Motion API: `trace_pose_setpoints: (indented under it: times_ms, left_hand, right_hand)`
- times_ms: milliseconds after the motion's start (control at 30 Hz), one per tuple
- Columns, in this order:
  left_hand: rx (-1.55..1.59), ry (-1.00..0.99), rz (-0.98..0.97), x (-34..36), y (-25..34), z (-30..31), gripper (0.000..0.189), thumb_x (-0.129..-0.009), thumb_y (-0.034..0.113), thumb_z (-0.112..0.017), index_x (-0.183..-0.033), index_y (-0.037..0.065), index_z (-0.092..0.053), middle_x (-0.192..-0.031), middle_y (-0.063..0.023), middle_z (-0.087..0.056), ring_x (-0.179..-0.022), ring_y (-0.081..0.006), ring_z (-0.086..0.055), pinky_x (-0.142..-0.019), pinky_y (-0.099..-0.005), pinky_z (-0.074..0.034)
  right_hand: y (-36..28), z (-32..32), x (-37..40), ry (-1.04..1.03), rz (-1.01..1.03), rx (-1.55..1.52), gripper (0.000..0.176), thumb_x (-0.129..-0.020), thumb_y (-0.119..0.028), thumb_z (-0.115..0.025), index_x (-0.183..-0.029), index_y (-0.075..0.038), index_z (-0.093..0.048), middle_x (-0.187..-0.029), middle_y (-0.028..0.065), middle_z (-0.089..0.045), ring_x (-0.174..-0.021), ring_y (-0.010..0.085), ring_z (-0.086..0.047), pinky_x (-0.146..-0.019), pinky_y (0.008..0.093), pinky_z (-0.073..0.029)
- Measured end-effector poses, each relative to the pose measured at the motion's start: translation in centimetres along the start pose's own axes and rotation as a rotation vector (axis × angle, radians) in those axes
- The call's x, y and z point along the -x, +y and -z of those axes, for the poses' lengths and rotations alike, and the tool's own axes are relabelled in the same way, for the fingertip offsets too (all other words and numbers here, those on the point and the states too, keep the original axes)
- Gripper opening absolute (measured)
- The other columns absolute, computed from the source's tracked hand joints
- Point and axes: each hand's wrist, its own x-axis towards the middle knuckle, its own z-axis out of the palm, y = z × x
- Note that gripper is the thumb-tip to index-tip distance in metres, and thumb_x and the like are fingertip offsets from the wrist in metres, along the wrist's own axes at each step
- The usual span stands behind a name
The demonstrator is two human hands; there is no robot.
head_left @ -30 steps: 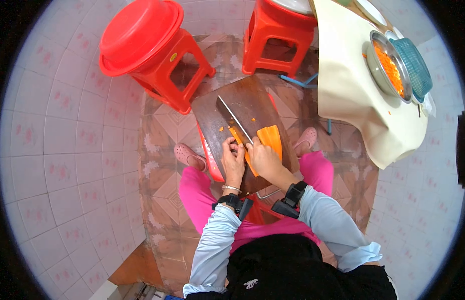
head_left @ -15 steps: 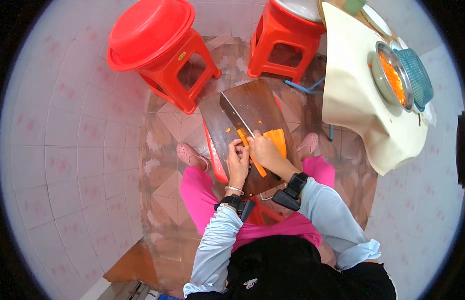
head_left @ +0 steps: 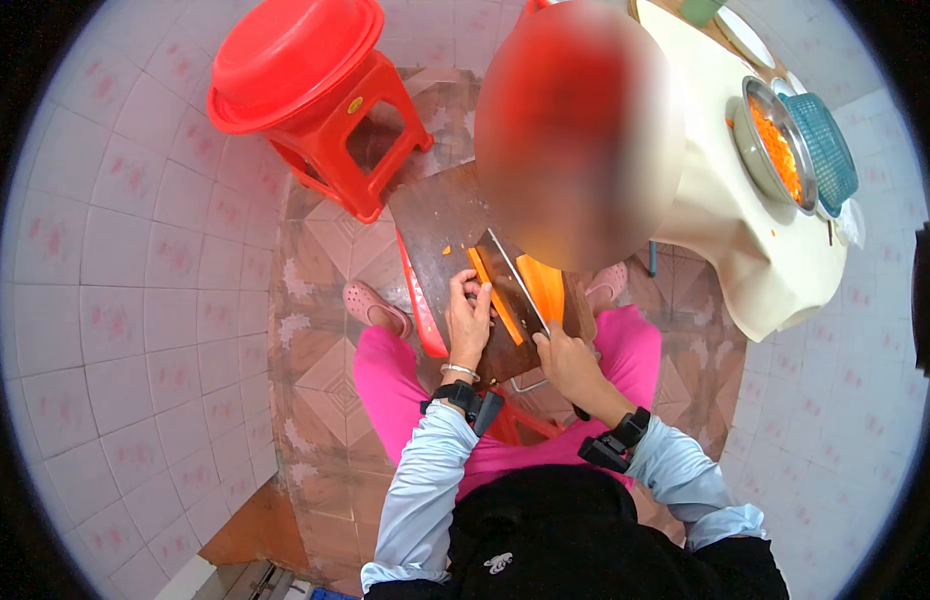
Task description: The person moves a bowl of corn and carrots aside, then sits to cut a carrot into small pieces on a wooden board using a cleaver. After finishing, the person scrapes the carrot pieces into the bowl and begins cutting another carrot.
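My right hand (head_left: 570, 366) grips a kitchen knife (head_left: 515, 277), its broad blade pointing away from me over the board. Beside the blade, a long orange vegetable strip (head_left: 496, 300) lies on the dark wooden cutting board (head_left: 432, 208). The bent fingers of my left hand (head_left: 469, 318) press on the strip's left side and hold it. To the right of the knife lies a wider orange vegetable piece (head_left: 542, 287). Small orange bits (head_left: 446, 250) are scattered on the board. The knife handle is mostly hidden in my right hand.
At the far left stands a red stool (head_left: 370, 150) with a red basin (head_left: 295, 55) on it. On the right, a cream-covered table (head_left: 700, 190) carries a metal bowl (head_left: 751, 150) of chopped orange pieces and a teal basket (head_left: 823, 150). A round blur hides the upper middle.
My right hand has drawn the knife back toward me and to the right, off the strip's far end. My left hand stays at the strip. A blurred patch now covers the second stool.
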Motion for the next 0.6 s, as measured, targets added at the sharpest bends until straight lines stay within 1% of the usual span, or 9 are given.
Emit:
trace_pose_setpoints:
  times_ms: [133,200,267,333,433,500,600]
  left_hand:
    - [-0.012,-0.015,0.019,0.0,0.1,-0.2,0.029,-0.093,0.013,-0.056,-0.118,0.004,-0.044,-0.084,-0.004,-0.055,-0.059,-0.0092,-0.058,-0.044,-0.0221,-0.048]
    - [-0.043,-0.014,0.012,-0.2,-0.2,-0.2,0.029,-0.093,0.013,-0.056,-0.118,0.004,-0.044,-0.084,-0.0039,-0.055,-0.059,-0.009,-0.058,-0.044,-0.022,-0.048]
    - [0.006,0.037,0.004,0.0,-0.1,-0.2,0.028,-0.092,0.013,-0.057,-0.116,0.004,-0.047,-0.078,-0.0039,-0.055,-0.056,-0.0101,-0.058,-0.044,-0.0231,-0.047]
    - [0.003,0.033,0.002,0.0,-0.2,-0.2,0.028,-0.092,0.013,-0.057,-0.116,0.004,-0.047,-0.078,-0.0039,-0.055,-0.056,-0.0101,-0.058,-0.044,-0.0232,-0.047]
    - [-0.002,0.037,-0.01,-0.1,-0.2,-0.2,0.027,-0.092,0.013,-0.058,-0.115,0.004,-0.048,-0.078,-0.004,-0.055,-0.057,-0.0103,-0.057,-0.044,-0.0236,-0.047]
    - [-0.006,0.037,-0.014,0.1,-0.4,-0.2,0.026,-0.092,0.012,-0.057,-0.114,0.004,-0.048,-0.078,-0.0043,-0.055,-0.057,-0.0105,-0.057,-0.044,-0.0239,-0.047]
    - [0.0,0.045,-0.046,-0.1,-0.9,-0.2,0.026,-0.091,0.012,-0.057,-0.114,0.003,-0.048,-0.078,-0.0049,-0.056,-0.057,-0.0112,-0.057,-0.044,-0.0248,-0.047]
  right_hand:
    - [0.0,-0.2,0.3,0.015,-0.006,0.024,0.029,-0.096,-0.028,-0.044,-0.094,0.001,-0.046,-0.066,0.0317,-0.058,-0.065,0.0501,-0.059,-0.059,0.0592,-0.046]
    - [-0.1,-0.4,0.4,0.013,-0.011,-0.053,0.029,-0.096,-0.027,-0.045,-0.094,0.001,-0.047,-0.065,0.0317,-0.058,-0.064,0.0505,-0.059,-0.058,0.0594,-0.046]
    - [-0.1,0.1,0.1,0.005,0.004,-0.039,0.028,-0.095,-0.026,-0.045,-0.094,0.002,-0.047,-0.065,0.032,-0.058,-0.064,0.0508,-0.058,-0.058,0.0596,-0.045]
    - [-0.1,0.8,0.2,-0.001,0.025,-0.019,0.028,-0.095,-0.026,-0.045,-0.094,0.002,-0.047,-0.065,0.0322,-0.057,-0.064,0.0511,-0.058,-0.058,0.0598,-0.045]
    - [0.7,0.9,1.1,-0.03,-0.004,-0.067,0.028,-0.095,-0.025,-0.046,-0.096,0.004,-0.047,-0.065,0.0329,-0.057,-0.063,0.0514,-0.057,-0.057,0.06,-0.044]
    - [1.8,0.3,1.4,-0.027,0.046,-0.09,0.029,-0.095,-0.024,-0.046,-0.097,0.004,-0.047,-0.064,0.0333,-0.056,-0.063,0.0513,-0.057,-0.058,0.06,-0.044]
    - [0.5,0.9,1.3,-0.029,0.033,-0.094,0.029,-0.095,-0.025,-0.046,-0.097,0.004,-0.047,-0.065,0.0329,-0.057,-0.064,0.0512,-0.057,-0.058,0.0599,-0.044]
